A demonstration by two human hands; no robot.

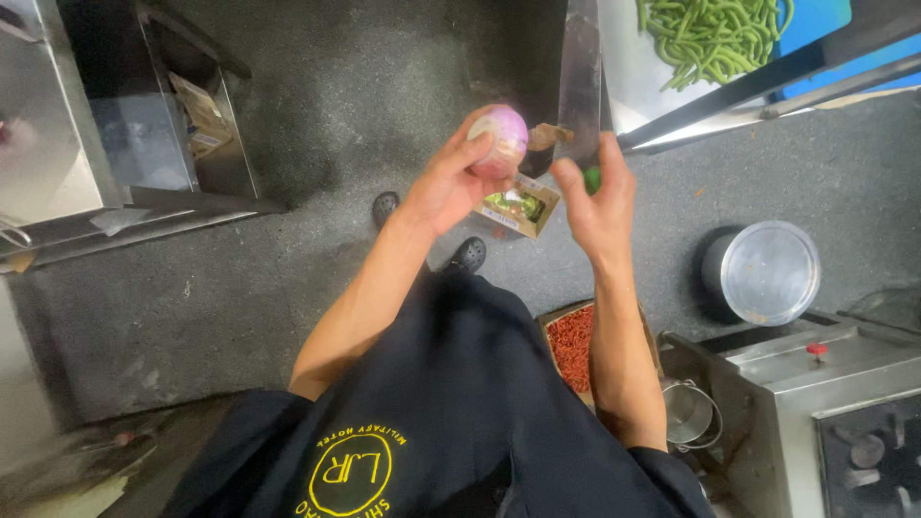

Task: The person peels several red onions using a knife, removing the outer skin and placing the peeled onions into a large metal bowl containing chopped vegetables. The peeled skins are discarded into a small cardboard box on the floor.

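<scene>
Over grey kitchen floor (317, 86), left hand (451, 182) grips a peeled onion (501, 137); right hand (600, 206) seemingly clasps a cleaver (579, 77).

Purple-and-white onion (499, 139), upper centre. Steel-grey knife (579, 82) blade beside. Bright green beans (715, 34), upper right. Red chillies (573, 347) in brown box, lower centre. Speckled dark grey floor (336, 96). Black shirt (432, 412), yellow round emblem.

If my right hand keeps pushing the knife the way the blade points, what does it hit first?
Probably the metal tray of green beans: the right hand holds the knife pointing up toward it. Depth is unclear, so the blade may pass beside it.
</scene>
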